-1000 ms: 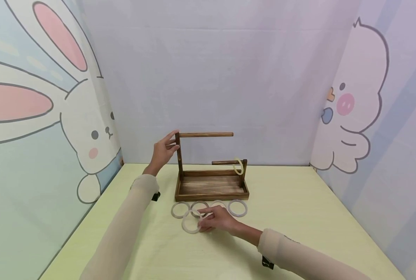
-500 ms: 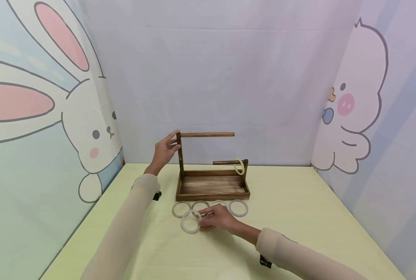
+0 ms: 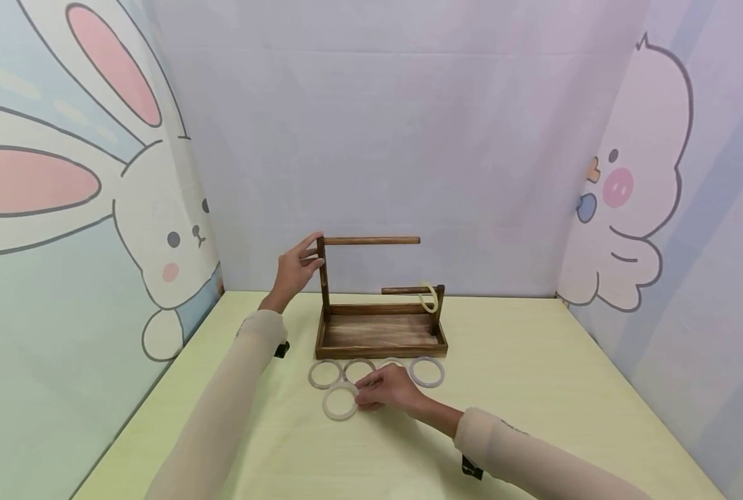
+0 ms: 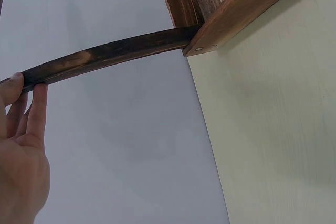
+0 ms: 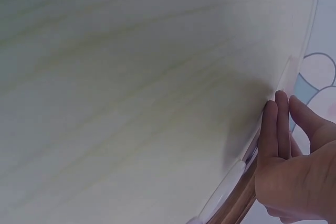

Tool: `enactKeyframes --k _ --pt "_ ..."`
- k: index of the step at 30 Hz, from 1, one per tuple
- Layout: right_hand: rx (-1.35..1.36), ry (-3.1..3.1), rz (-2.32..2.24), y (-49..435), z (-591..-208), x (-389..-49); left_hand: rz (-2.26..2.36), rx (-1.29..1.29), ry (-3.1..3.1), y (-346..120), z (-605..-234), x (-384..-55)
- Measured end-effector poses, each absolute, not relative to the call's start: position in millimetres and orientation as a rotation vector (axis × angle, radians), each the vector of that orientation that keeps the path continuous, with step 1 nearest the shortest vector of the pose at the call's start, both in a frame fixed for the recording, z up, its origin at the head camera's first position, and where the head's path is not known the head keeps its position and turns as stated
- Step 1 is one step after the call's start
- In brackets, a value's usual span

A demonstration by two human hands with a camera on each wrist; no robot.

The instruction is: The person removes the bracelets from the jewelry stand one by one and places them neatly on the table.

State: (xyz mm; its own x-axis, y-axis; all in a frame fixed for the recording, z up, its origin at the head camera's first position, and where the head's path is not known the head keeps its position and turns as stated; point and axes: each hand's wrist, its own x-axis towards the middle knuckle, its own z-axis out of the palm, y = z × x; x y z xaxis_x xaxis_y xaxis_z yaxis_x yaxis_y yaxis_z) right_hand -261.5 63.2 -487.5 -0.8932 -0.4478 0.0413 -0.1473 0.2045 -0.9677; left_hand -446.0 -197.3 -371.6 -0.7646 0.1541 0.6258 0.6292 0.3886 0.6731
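My left hand [image 3: 293,274] holds the tall post [image 4: 105,53] of a dark wooden bangle stand [image 3: 380,352] near its top, thumb on one side and fingers on the other. With thumb and fingertips, my right hand [image 3: 391,389] pinches the right edge of a pale bangle [image 3: 340,418], which lies almost flat on the table in front of the stand. In the right wrist view this bangle [image 5: 286,74] shows edge-on at the fingertips. Behind it a row has a greyish bangle [image 3: 311,375], a darker one [image 3: 359,360], a pale one partly hidden by my right hand, and a lavender one [image 3: 442,373].
A yellowish bangle [image 3: 435,305] hangs on the stand's short lower bar [image 3: 399,291]. The long upper bar [image 3: 371,241] extends right from the tall post. A pale yellow table [image 3: 503,361] lies beneath, with a light curtain [image 3: 384,139] behind and cartoon-printed walls at both sides.
The pale bangle in my right hand has come down from a tilted position, where it overlapped the row, to lie flatter and slightly nearer. My left hand stays on the post.
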Motion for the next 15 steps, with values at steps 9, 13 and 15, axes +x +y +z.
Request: enactKeyframes --k 9,13,15 --pt "-0.585 2.332 -1.718 62.5 -486.2 -259.3 -1.354 -0.664 -2.188 -196.9 -371.6 -445.6" --pt "-0.587 2.39 -1.705 60.4 -478.1 -253.2 -1.359 -0.661 -2.193 -197.2 -371.4 -445.2" --pt "-0.578 2.403 -1.705 60.2 -477.0 -252.2 -1.359 -0.661 -2.195 -197.2 -371.5 -445.3"
